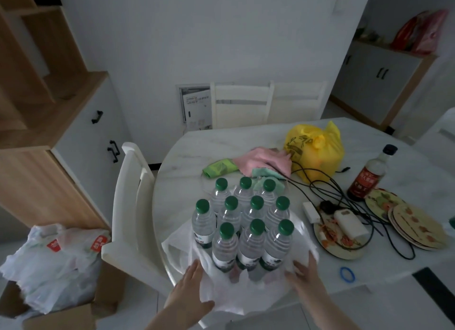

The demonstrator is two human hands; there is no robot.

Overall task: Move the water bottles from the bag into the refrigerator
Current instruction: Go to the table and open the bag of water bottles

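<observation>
Ten green-capped water bottles (248, 221) stood upright, packed close, inside white plastic bag (236, 297) at near edge of marble bench (221, 142). Bag sides lay low around bases, likely to expose bottles for lifting. Left hand (192, 283) lay spread flat on bag. Right hand (305, 273) was at bag's right rim, pinching or pressing unclear. No refrigerator in view.

L hand (189, 285) flat; R hand (304, 273) grip unclear.
</observation>
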